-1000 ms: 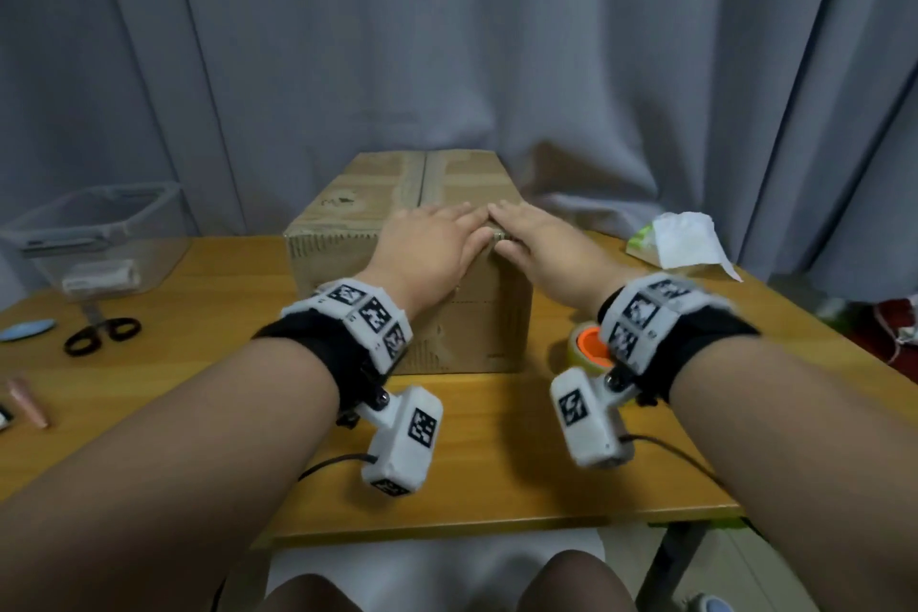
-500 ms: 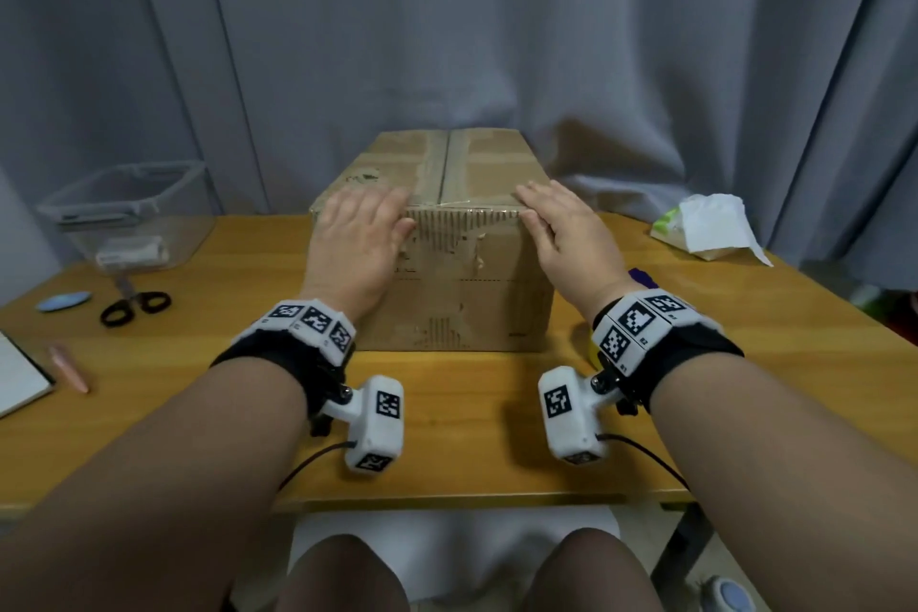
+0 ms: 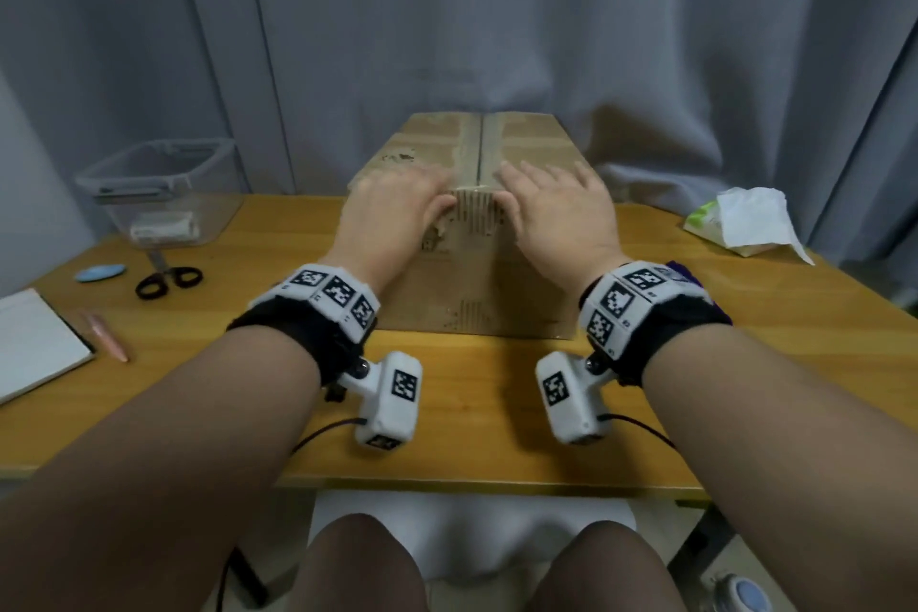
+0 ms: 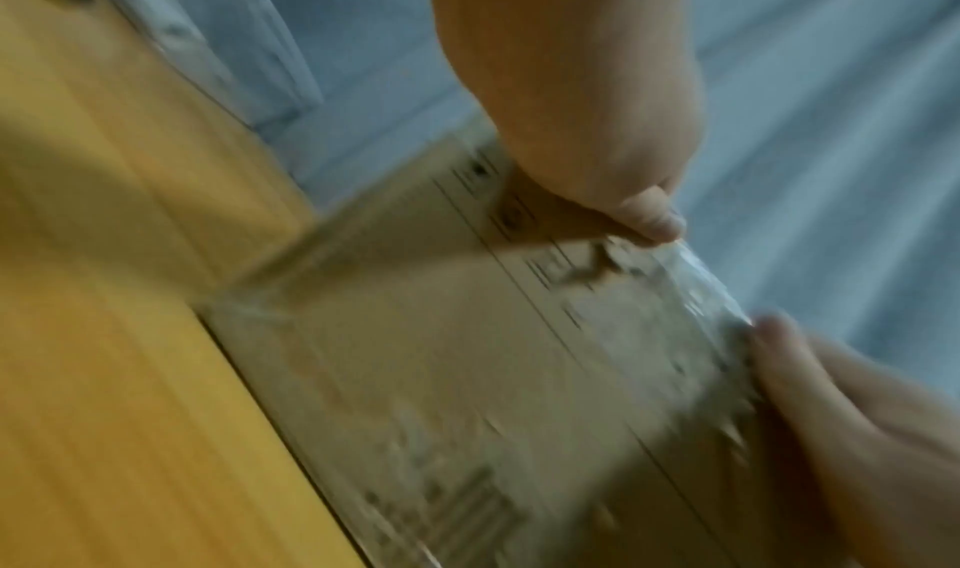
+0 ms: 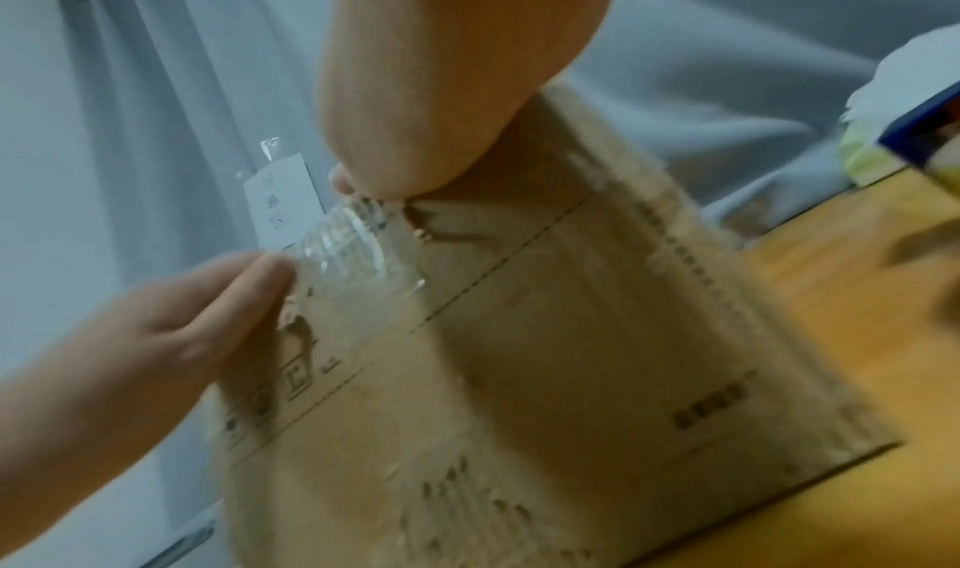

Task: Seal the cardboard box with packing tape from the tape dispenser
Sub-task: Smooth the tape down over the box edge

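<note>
A brown cardboard box (image 3: 477, 283) stands on the wooden table (image 3: 472, 417), flaps closed, with a strip of clear tape (image 3: 476, 204) over the middle seam and down the near face. My left hand (image 3: 397, 209) and right hand (image 3: 561, 209) lie flat on the near top edge, one on each side of the tape. The wrist views show the wrinkled tape (image 4: 691, 289) (image 5: 353, 248) between the two thumbs, which press the box (image 4: 467, 371) (image 5: 571, 351) front. Neither hand holds anything. The tape dispenser is hidden.
At the left are a clear plastic bin (image 3: 159, 194), black scissors (image 3: 169, 281), a blue oval thing (image 3: 101, 272), a pink pen (image 3: 107, 335) and a notebook (image 3: 35, 348). A tissue packet (image 3: 740, 224) lies back right. A grey curtain hangs right behind the box.
Half a second ago the hands were apart near the box's front corners. Both have slid inward along the top edge and now flank the taped seam.
</note>
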Available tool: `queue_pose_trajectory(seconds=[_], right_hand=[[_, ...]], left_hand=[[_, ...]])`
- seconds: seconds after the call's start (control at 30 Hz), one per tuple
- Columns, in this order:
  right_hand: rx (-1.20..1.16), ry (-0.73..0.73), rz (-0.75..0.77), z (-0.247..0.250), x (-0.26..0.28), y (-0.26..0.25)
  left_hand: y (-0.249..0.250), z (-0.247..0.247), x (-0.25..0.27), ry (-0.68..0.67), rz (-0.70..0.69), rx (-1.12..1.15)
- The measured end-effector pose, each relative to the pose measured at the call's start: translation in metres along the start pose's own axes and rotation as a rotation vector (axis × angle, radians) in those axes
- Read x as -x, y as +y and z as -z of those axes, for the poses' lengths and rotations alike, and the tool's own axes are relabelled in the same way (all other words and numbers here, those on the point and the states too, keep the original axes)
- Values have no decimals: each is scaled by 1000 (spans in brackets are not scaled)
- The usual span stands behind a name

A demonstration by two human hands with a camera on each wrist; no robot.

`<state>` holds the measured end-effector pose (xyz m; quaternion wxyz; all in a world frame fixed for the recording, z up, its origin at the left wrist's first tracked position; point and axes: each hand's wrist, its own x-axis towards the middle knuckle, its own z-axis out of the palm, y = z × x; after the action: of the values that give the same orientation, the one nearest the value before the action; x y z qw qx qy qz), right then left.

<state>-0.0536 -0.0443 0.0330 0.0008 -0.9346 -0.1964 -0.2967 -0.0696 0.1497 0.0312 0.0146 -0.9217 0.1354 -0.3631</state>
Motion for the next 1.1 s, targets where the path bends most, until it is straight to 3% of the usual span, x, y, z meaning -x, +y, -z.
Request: queue_pose_trajectory(seconds=[0.1,0.2,0.3,0.4,0.5,0.6,0.67,0.77,0.9,1.1], right_hand=[[-14,20,-74,1,6,12],[-112,23,-156,0,8,5],[-243,52,-230,-1,5,0],[-399,44,-221,-2,-3,11],[-449,1,-235,-4,-11,29],[-391,-102,-434,-8,-18,31],[-421,-133,-553,-7,-23,26],[-456,-152,-548,-9,-27,27],[-515,-270,-583,1,-25,21],[-496,-432,-479,25,-29,8]], left_hand=[[-30,4,14,21,122,55],[-40,4,19,-11,245,285],[-37,13,19,7,266,400],[-32,26,25,45,265,352],[-20,38,35,102,220,193],[-10,44,43,115,92,163],[-18,46,40,15,-43,242],[-47,40,31,-165,-225,224],[-49,36,19,-266,-161,271],[23,28,10,-63,-71,110]])
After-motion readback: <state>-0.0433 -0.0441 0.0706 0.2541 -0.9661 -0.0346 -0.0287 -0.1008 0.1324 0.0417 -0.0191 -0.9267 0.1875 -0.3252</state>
